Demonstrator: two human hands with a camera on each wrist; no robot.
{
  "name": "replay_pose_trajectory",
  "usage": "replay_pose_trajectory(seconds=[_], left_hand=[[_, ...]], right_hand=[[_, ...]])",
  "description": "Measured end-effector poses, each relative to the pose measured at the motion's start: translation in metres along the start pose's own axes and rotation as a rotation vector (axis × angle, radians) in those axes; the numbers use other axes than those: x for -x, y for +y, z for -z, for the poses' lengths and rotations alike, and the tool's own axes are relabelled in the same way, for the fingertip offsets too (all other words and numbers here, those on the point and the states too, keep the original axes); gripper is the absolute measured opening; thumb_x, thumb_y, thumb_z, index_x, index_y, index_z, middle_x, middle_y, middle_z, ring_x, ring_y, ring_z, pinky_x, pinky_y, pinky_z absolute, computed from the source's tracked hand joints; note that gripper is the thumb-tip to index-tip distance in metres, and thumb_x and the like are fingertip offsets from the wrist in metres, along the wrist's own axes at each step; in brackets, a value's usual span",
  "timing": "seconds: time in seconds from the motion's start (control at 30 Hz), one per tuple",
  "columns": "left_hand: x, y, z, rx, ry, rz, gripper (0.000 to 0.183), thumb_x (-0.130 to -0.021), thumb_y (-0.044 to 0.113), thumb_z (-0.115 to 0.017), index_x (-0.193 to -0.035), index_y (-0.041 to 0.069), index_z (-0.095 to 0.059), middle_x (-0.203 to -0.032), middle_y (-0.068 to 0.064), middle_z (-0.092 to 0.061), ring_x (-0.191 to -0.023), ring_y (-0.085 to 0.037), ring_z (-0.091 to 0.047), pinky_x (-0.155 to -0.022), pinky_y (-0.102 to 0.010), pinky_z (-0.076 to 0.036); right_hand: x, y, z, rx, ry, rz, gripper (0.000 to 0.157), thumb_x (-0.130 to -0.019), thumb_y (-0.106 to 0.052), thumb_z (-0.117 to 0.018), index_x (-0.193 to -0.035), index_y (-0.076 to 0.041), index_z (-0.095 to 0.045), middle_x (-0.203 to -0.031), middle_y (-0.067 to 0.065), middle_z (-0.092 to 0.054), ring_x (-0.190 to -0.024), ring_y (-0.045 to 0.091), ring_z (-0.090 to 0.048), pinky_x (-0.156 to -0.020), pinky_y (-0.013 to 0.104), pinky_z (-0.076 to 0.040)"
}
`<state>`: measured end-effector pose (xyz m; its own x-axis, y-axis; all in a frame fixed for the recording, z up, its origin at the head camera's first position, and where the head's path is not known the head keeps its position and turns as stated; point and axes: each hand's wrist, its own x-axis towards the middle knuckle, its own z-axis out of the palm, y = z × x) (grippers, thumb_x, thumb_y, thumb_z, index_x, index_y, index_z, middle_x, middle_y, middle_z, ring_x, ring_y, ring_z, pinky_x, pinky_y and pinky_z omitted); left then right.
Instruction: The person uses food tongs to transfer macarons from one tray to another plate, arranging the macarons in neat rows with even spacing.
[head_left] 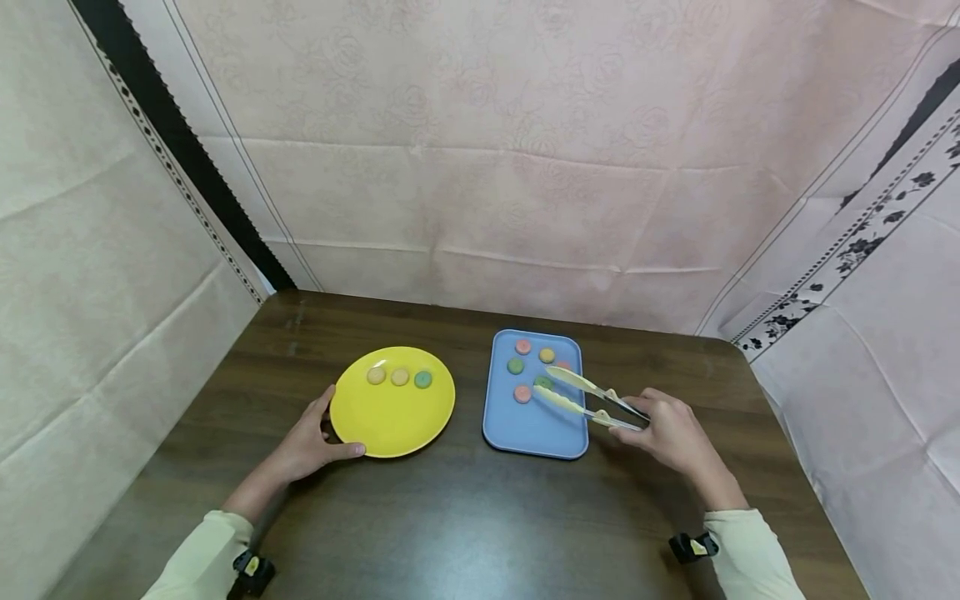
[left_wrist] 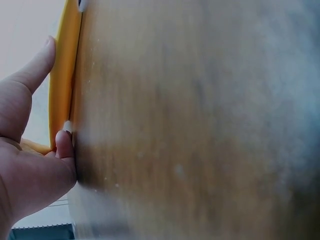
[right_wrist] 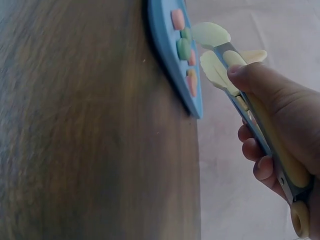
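Plate (head_left: 392,418) is held by left hand (head_left: 309,440), tongs (head_left: 576,381) by nearer right hand (head_left: 669,430), a green disc (head_left: 543,382) being noted leftward between tips (head_left: 554,372).

Spread tongs (head_left: 576,381) over blue tray (head_left: 528,429)

Pale glare on the tabletop (head_left: 450,537)

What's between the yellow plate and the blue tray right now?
Only a narrow strip of bare brown tabletop separates the yellow plate from the blue tray; the head view shows it.
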<state>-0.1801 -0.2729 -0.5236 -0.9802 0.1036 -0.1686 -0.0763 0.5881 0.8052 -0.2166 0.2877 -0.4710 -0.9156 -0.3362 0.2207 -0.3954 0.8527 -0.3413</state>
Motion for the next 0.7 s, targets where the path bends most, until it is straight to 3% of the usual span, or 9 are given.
replay_pose_trajectory(seconds=[0.7], left_hand=[[0.000,0.000,0.000,0.004,-0.001,-0.002,0.129,-0.080,0.041,-0.088,-0.162,-0.002,0.002,-0.161,-0.033,-0.013,-0.136,-0.046,-0.039,-0.103,-0.057,-0.045]], right_hand=[[-0.002,0.013,-0.014,0.003,-0.036,0.004,0.045,-0.083,-0.034,-0.086,-0.112,-0.001,-0.077,-0.080,0.000,-0.055,-0.065,0.012,-0.043,-0.055,0.026,-0.037]])
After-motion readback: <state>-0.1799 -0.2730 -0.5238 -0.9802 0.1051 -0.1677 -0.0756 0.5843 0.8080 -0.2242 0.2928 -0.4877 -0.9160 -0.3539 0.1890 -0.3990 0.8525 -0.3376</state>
